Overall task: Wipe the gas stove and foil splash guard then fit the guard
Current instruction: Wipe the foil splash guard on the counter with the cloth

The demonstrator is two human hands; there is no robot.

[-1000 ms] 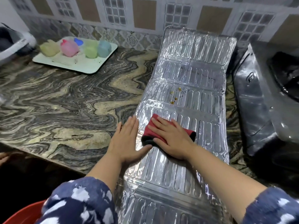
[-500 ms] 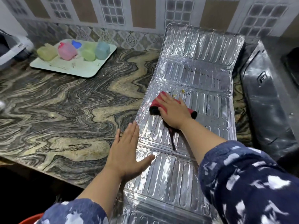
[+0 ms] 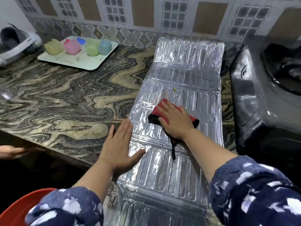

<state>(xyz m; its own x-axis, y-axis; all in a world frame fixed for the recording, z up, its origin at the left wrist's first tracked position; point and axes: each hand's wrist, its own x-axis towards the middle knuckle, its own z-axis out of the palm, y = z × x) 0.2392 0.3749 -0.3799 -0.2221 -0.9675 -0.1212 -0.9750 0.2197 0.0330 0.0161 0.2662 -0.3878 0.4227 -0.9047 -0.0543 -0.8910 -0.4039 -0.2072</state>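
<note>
The silver foil splash guard [image 3: 182,66] lies flat and unfolded on the marble counter [image 3: 65,98], reaching from the wall to the front edge. My right hand [image 3: 175,119] presses a red and black cloth [image 3: 156,111] flat onto the guard's middle panel, fingers straight. Yellowish and dark spots [image 3: 174,92] sit on the foil just beyond the cloth. My left hand [image 3: 120,147] lies flat over the guard's left edge, thumb on the foil, fingers on the counter. The steel gas stove [image 3: 254,98] stands to the right of the guard.
A white tray [image 3: 68,61] with several pastel plastic containers sits at the back left. A grey and white appliance [image 3: 14,43] is at the far left. A red tub [image 3: 17,211] shows at the bottom left. A tiled wall runs behind the counter.
My right hand first pushed the cloth farther up the foil toward the spots, then drew it slightly back. My left hand stayed flat on the guard's left edge.
</note>
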